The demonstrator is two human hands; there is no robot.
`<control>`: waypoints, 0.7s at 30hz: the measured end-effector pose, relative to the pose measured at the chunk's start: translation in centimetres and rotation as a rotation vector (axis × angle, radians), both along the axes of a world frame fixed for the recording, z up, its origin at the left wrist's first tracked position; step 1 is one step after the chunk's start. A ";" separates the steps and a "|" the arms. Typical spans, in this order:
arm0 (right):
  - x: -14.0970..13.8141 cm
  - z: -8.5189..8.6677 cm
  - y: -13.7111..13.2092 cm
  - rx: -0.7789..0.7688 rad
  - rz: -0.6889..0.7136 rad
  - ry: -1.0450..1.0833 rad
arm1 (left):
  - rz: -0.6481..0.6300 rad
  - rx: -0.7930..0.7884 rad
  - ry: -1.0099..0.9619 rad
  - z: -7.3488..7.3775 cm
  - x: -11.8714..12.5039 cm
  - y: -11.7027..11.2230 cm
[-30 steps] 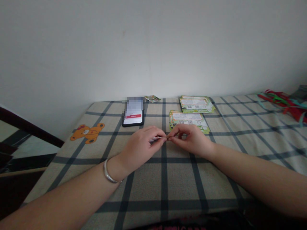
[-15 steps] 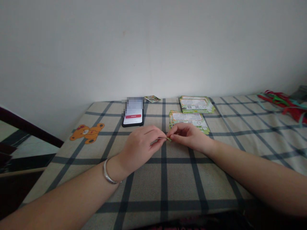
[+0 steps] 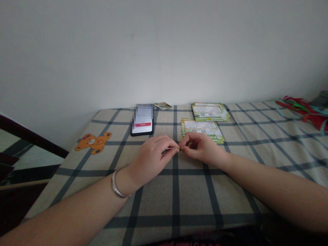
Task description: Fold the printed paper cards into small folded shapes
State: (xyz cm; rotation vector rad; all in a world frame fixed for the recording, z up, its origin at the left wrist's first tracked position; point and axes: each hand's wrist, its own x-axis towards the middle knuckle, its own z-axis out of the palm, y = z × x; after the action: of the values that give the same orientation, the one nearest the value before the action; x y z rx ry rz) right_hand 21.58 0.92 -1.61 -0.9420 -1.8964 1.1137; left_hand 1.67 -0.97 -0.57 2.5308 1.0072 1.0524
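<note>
My left hand (image 3: 151,157) and my right hand (image 3: 201,147) meet fingertip to fingertip over a checked cloth (image 3: 179,191). Both pinch a small thin folded piece (image 3: 176,148), greenish at its right end, held edge-on between them. It is too small to name surely. A silver bangle (image 3: 116,186) circles my left wrist. Just behind my right hand lies a stack of green-bordered printed cards (image 3: 202,128).
A second card stack (image 3: 210,111) and one small loose card (image 3: 163,105) lie near the wall. A phone (image 3: 142,120) with a lit screen rests at the back left. Red and green ribbons (image 3: 304,108) pile at the far right. A bear print (image 3: 93,141) marks the cloth's left.
The hands stay nearly in place. My right fingers shifted slightly on the small piece, and the view barely moved.
</note>
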 end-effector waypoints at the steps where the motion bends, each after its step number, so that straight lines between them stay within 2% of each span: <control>1: 0.0 0.0 -0.1 0.026 -0.014 -0.021 | -0.001 -0.002 0.001 0.0 0.0 0.0; 10: 0.1 0.6 -1.1 0.268 -0.097 -0.240 | 0.008 -0.025 0.016 0.1 0.5 -0.3; 21: -0.3 0.8 -1.1 0.222 -0.073 -0.247 | 0.010 0.043 0.047 -0.1 0.7 -0.1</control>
State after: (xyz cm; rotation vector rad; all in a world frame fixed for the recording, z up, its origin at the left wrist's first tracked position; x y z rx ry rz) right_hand 21.31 -0.18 -0.81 -1.0501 -2.1138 0.7521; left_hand 2.33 -1.03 -0.67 2.5987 1.0218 1.0324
